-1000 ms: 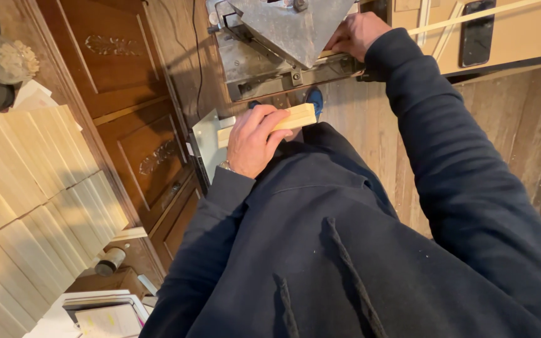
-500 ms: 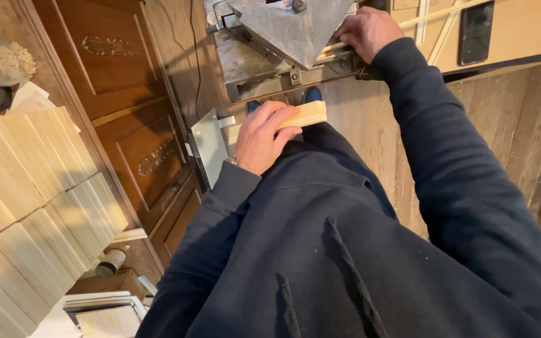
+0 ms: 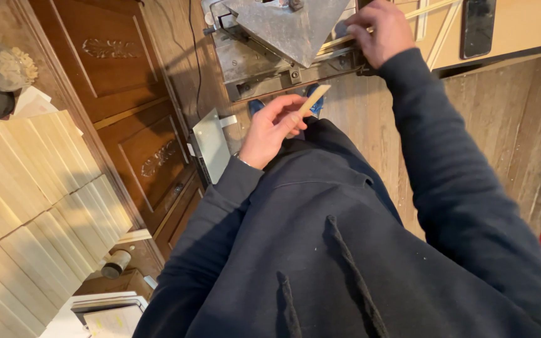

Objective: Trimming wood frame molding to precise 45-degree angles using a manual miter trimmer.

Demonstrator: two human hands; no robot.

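**Short wood piece in your left hand, right hand up on the metal machine**

Your left hand (image 3: 273, 128) is closed around a short pale wood piece (image 3: 313, 100), pinched between thumb and fingers so that its far end sticks out past your fingertips, tilted up towards the machine. The piece hangs in the air above your dark hoodie (image 3: 345, 250), just in front of the machine's lower edge and not touching it.

Your right hand (image 3: 380, 31) is curled, fingers bent down, over the right end of the grey metal machine (image 3: 283, 37), where long thin wooden strips (image 3: 433, 12) run out to the right across a pale board. You cannot tell from this view whether the fingers actually grip a strip or only press on it.

The machine has a triangular metal plate on top and a bolted bar below. A dark phone (image 3: 477, 25) lies on the pale surface beyond your right hand. To your left stands a brown carved wooden door (image 3: 120, 94), and further left, rows of stacked pale wooden slats (image 3: 26, 200). A small grey flat panel (image 3: 211, 144) leans near the door, just beside your left wrist. A clear bag of small pale bits (image 3: 1, 62) sits at the upper left.
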